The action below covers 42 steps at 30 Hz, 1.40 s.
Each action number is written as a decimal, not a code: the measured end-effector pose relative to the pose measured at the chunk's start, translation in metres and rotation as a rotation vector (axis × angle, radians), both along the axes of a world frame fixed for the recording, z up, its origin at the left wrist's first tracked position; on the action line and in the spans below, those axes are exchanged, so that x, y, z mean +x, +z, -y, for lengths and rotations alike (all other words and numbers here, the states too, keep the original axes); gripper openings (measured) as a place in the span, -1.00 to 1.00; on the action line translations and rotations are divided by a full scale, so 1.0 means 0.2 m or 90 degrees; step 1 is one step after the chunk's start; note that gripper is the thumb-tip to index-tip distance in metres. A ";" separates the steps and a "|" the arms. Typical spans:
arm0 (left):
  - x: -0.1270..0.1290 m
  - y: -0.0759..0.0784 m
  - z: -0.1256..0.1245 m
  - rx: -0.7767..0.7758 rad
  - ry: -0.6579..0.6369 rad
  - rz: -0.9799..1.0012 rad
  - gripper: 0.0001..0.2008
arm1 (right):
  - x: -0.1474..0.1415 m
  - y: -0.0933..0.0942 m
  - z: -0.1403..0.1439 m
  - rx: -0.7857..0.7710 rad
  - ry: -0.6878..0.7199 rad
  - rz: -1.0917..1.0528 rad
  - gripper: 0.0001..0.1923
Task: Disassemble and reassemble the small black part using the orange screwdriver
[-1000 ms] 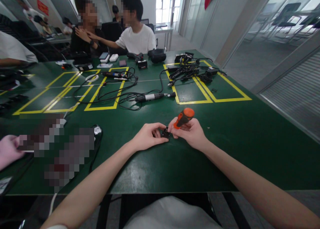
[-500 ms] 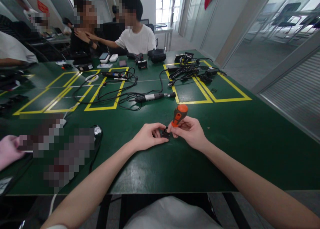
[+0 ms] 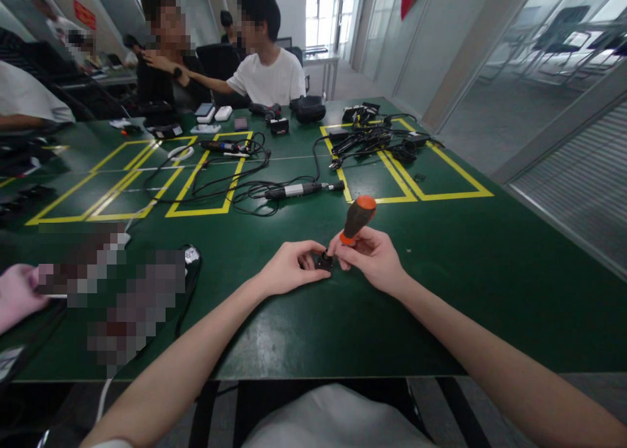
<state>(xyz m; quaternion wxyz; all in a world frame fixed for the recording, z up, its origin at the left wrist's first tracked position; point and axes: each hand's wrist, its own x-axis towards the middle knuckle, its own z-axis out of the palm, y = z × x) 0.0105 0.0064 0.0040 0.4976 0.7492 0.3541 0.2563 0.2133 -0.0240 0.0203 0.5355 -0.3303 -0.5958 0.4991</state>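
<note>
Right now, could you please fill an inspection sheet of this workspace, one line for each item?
Surface: green table with yellow taped rectangles.
Job's things: orange-handled screwdriver, tip on a small black part.
Clutter: blurred items at near left; phones and small devices on the far side.
Grippers: left hand pinches the black part on the table; right hand grips the screwdriver low on its handle.
Cables: black cables loop around a corded tool; another tangle at far right.
Surroundings: seated people across the table; another person's hand at left; glass partitions to the right.
</note>
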 end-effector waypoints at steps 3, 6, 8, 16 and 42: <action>0.00 -0.01 0.00 0.002 -0.002 0.005 -0.60 | 0.00 0.02 0.00 0.022 -0.006 0.010 -0.68; 0.00 -0.01 0.00 0.004 -0.002 0.013 -0.60 | 0.00 0.02 0.00 0.023 0.018 -0.003 -0.68; 0.00 -0.01 0.00 0.003 -0.004 0.012 -0.61 | 0.00 0.01 0.00 0.011 0.038 -0.020 -0.66; 0.00 0.00 0.00 -0.006 -0.004 -0.005 -0.65 | 0.00 0.01 0.01 -0.011 0.038 -0.001 -0.65; 0.00 0.00 0.00 -0.002 0.008 -0.022 -0.61 | 0.01 0.00 -0.01 -0.002 0.005 -0.015 -0.68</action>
